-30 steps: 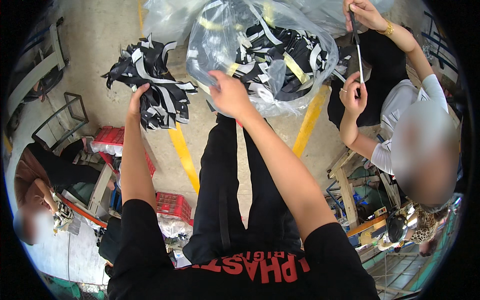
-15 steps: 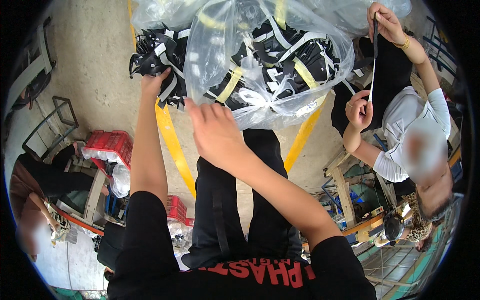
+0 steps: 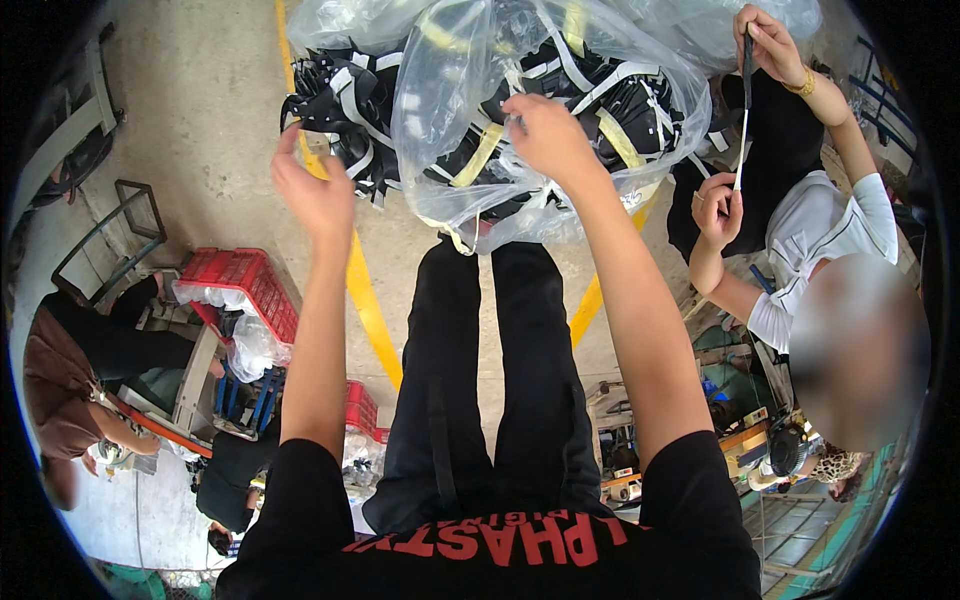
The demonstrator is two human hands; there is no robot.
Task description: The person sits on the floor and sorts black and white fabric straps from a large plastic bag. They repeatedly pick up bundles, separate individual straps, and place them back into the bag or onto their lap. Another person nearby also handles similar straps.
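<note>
A big clear plastic bag (image 3: 437,110) stands in front of me, filled with black strips (image 3: 640,100) edged in white and tied in bundles with pale yellow bands (image 3: 478,155). Left of it, against its side, lies a loose pile of black strips (image 3: 350,95) with white pieces. My left hand (image 3: 315,192) is at the near edge of this pile, thumb and fingers apart, with nothing seen in it. Over the middle of the bag, my right hand (image 3: 553,140) has its fingers curled in; whatever is between the fingertips cannot be made out.
At the right, another person's hands (image 3: 716,210) stretch a narrow black and white strip (image 3: 744,130). More clear plastic (image 3: 700,30) lies behind the bag. Yellow lines (image 3: 368,300) mark the concrete floor. A red crate (image 3: 265,290) stands at the left, near people at benches.
My left hand has come off the black pile and drawn back slightly. My right hand has moved right and farther away, from the bag's near left edge to above its middle.
</note>
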